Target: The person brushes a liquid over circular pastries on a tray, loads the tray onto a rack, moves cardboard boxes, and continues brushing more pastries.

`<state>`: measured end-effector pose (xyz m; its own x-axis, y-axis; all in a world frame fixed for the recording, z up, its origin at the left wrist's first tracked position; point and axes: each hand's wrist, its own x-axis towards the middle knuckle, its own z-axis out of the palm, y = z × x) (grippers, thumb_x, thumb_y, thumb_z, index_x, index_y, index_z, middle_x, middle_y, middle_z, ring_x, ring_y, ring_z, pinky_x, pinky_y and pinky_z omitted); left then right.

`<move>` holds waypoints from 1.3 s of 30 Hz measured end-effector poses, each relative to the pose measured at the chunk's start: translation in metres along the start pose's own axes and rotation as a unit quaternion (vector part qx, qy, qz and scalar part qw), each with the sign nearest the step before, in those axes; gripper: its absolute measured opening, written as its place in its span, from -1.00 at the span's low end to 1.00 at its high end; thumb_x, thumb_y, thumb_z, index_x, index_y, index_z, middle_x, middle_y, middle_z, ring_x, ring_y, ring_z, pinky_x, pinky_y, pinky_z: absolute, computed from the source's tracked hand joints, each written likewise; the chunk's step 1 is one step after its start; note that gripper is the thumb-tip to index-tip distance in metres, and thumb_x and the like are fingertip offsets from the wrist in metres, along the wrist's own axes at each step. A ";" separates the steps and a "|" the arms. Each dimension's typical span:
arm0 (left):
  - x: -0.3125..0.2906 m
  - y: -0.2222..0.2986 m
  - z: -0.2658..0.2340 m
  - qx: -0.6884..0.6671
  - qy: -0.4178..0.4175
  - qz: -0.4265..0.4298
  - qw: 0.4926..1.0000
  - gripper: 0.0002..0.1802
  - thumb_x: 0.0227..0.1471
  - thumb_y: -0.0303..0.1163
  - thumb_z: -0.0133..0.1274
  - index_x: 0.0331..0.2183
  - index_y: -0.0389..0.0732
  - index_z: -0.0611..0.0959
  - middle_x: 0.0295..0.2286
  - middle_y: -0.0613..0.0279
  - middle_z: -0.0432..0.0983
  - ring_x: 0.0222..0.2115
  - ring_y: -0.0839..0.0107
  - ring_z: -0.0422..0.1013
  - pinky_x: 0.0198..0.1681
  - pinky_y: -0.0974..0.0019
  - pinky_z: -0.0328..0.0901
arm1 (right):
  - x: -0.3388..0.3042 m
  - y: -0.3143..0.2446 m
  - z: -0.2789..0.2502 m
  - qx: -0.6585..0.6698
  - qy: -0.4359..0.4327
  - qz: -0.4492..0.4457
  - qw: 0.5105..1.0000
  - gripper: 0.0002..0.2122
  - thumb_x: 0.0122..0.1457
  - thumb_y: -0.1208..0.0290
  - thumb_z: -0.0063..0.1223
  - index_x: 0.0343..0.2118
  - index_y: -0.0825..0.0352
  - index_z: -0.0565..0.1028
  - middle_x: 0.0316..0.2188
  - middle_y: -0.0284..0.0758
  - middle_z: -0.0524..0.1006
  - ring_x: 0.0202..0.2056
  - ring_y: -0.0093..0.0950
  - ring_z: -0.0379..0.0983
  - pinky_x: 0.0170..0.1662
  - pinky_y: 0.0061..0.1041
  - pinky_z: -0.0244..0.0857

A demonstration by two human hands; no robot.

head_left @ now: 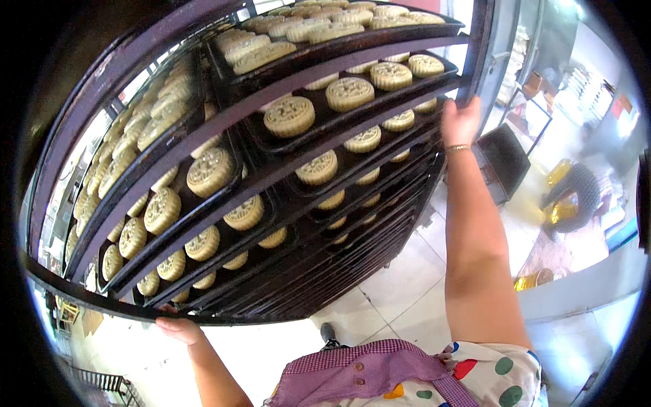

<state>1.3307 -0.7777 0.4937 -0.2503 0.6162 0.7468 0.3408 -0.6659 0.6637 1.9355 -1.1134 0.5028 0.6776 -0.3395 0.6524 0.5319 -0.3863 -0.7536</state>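
Tall dark rack [285, 169] of trays stacked with pale stamped cakes [289, 117]; right hand [460, 122] clenched on its upright, left hand [179, 330] grasping its lower rail, steadying it.

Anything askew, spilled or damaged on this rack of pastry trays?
Nothing stands out. The round stamped pastries sit in even rows on the dark trays in the rack; left hand and right hand grip its frame.

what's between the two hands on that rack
In the head view, dark trays of round patterned cakes fill the rack between left hand and right hand.
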 end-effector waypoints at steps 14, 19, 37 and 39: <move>0.013 0.022 -0.016 -0.126 -0.143 0.052 0.980 -0.41 0.11 0.09 -0.26 -0.24 -0.35 0.31 -0.35 0.11 0.20 -0.30 0.27 0.12 -0.17 0.15 0.05 | -0.119 0.034 -0.048 0.002 -0.018 0.022 1.000 -0.59 0.05 0.25 0.11 -0.15 0.50 0.42 -0.29 -0.01 0.51 -0.27 -0.10 0.44 -0.15 -0.25 0.28; 0.044 0.049 -0.054 0.181 -0.432 0.102 0.878 -0.60 -0.24 -0.35 0.15 -0.26 -0.18 0.46 -0.23 0.04 0.26 -0.19 0.06 0.19 -0.13 0.02 0.05 | -0.464 0.013 -0.067 -0.313 -0.675 -0.029 0.668 -0.57 0.11 0.19 0.03 -0.04 0.40 0.41 -0.15 -0.08 0.49 -0.18 -0.22 0.44 -0.08 -0.36 0.29; 0.340 -0.307 -0.362 0.199 -0.320 -0.102 0.920 -0.52 -0.14 -0.36 0.12 -0.12 -0.20 0.41 -0.01 0.00 0.14 -0.02 0.01 0.19 0.02 0.09 0.17 | -0.830 -0.411 0.075 -0.177 -0.917 -0.245 0.262 -0.65 0.03 0.18 -0.06 -0.23 0.33 0.54 -0.19 -0.15 0.52 -0.15 -0.22 0.45 -0.05 -0.34 0.30; 0.374 -0.372 -0.394 0.220 -0.281 -0.102 0.928 -0.54 -0.16 -0.38 0.13 -0.14 -0.20 0.43 -0.02 -0.05 0.14 0.00 -0.02 0.17 0.04 0.11 0.16 | -0.867 -0.420 0.113 -0.214 -0.916 -0.265 0.211 -0.65 0.05 0.19 -0.10 -0.23 0.33 0.54 -0.19 -0.15 0.52 -0.14 -0.22 0.44 -0.04 -0.34 0.30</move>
<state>0.7536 -0.4651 0.5436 0.1209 0.9153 0.3842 0.7060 -0.3513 0.6149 1.1817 -0.5599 0.2444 -0.1527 0.5988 -0.7862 0.9503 -0.1293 -0.2831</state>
